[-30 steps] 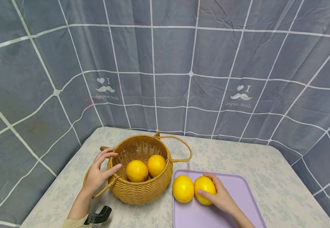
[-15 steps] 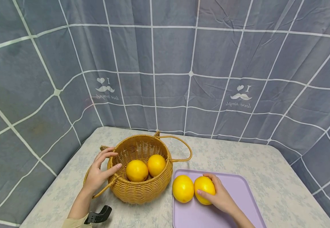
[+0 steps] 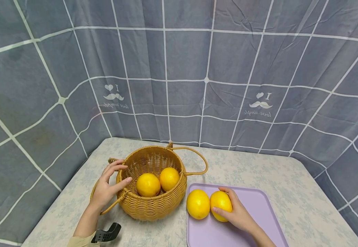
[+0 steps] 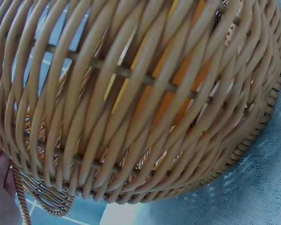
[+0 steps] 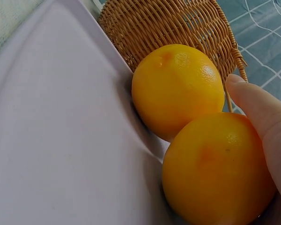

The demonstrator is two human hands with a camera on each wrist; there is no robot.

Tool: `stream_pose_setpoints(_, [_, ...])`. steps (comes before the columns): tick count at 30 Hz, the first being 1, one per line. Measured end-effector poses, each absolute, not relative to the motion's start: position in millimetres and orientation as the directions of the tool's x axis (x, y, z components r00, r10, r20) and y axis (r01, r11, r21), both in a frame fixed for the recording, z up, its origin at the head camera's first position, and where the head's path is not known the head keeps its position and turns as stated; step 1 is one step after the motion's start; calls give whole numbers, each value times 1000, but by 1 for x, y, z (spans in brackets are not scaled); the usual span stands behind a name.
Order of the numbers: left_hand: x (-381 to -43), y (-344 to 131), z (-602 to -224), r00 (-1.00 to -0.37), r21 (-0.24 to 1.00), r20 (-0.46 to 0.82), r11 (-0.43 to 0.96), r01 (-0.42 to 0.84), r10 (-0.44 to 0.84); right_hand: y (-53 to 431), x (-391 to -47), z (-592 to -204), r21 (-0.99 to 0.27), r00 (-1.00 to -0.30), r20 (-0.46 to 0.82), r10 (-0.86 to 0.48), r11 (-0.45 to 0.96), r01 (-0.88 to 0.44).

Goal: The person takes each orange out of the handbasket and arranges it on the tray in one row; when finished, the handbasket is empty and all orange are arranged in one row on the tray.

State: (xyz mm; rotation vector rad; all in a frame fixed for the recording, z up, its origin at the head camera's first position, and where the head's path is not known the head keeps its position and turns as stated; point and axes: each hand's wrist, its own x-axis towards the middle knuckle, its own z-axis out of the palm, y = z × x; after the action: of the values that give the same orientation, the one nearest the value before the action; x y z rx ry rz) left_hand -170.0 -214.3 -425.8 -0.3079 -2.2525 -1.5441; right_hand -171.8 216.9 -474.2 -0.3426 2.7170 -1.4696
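A round wicker basket [image 3: 152, 207] with loop handles stands left of centre, two oranges [image 3: 148, 185] inside. My left hand [image 3: 106, 188] grips its left rim, thumb and fingertips reaching over the edge; in the left wrist view the woven wall hides most of that hand. To the right, two more oranges lie side by side at the left edge of a lilac tray [image 3: 243, 212]. My right hand [image 3: 235, 212] holds the right-hand orange [image 3: 220, 206], thumb in front and fingers over its far side. The other orange [image 3: 198, 204] sits against it, next to the basket.
A pale floral cloth [image 3: 302, 192] covers the table. Behind and at both sides hangs a grey-blue checked curtain [image 3: 185, 99]. One basket handle [image 3: 205, 163] sticks out to the right, behind the tray. A black strap device [image 3: 106, 234] is on the left wrist.
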Motion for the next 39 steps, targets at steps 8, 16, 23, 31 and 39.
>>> stream_pose_setpoints(8, [-169, -213, -424, -906, 850, 422, 365, 381, -37, 218, -171, -474, -824, -971, 94, -218, 530, -199])
stream_pose_setpoints(16, [-170, -213, -423, -909, 854, 416, 358, 378, -32, 220, -170, -472, -825, -970, 103, -222, 526, -208])
stream_pose_setpoints(23, [-168, -213, -424, -913, 858, 405, 361, 366, -37, 223, -171, -466, -794, -957, 144, -251, 548, -263])
stream_pose_setpoints(31, [-168, -213, -424, -914, 857, 405, 366, 363, -41, 228, -177, -452, -777, -926, 246, -288, 513, -366])
stream_pose_setpoints(39, [-169, -213, -424, -907, 853, 419, 358, 379, -36, 229, -183, -434, -777, -899, 323, -295, 460, -430])
